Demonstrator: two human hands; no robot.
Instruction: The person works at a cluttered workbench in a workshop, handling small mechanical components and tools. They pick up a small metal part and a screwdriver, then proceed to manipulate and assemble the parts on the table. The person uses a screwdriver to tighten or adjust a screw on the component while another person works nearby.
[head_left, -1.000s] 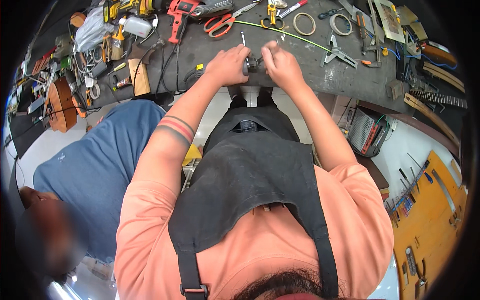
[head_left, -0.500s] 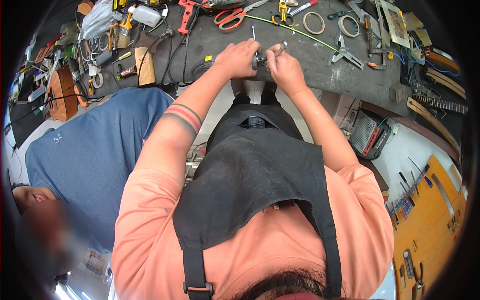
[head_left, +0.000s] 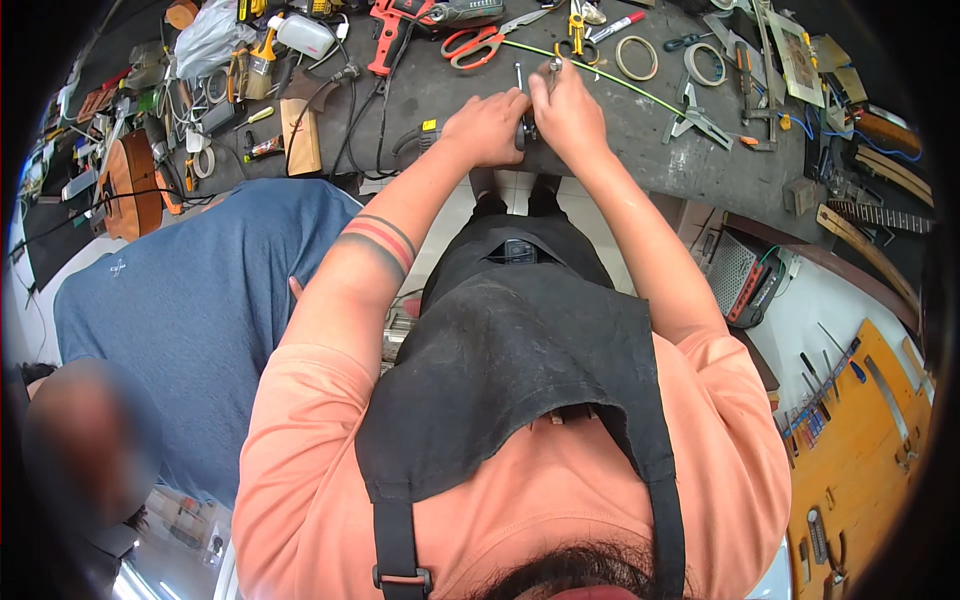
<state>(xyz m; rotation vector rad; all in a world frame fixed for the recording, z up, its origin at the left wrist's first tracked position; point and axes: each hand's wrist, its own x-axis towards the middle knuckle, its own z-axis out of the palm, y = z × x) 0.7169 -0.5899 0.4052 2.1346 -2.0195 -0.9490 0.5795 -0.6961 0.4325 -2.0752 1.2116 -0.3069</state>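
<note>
My left hand point(head_left: 487, 128) is closed over the front of a dark corded power tool point(head_left: 408, 143) with a yellow label, lying near the bench's front edge. A dark round end point(head_left: 525, 128) of the tool shows past my fingers. Beside it, my right hand point(head_left: 572, 112) is closed around a metal tool that looks like a wrench point(head_left: 556, 66); only its shiny end sticks out above the fingers, and the rest is hidden. Just beyond my left fingertips, a thin metal wrench point(head_left: 518, 74) lies on the dark bench point(head_left: 620, 120).
Orange-handled scissors point(head_left: 475, 46), a red heat-gun-like tool point(head_left: 392, 35), tape rolls point(head_left: 637, 57) and a caliper point(head_left: 693, 122) lie beyond my hands. Cables run along the left. A person in a blue shirt point(head_left: 190, 310) is close at my left. An amplifier point(head_left: 738, 275) stands below right.
My right hand has moved up and away from the power tool's end, turning the wrench with it. The left hand stays on the power tool. The whole view has shifted slightly.
</note>
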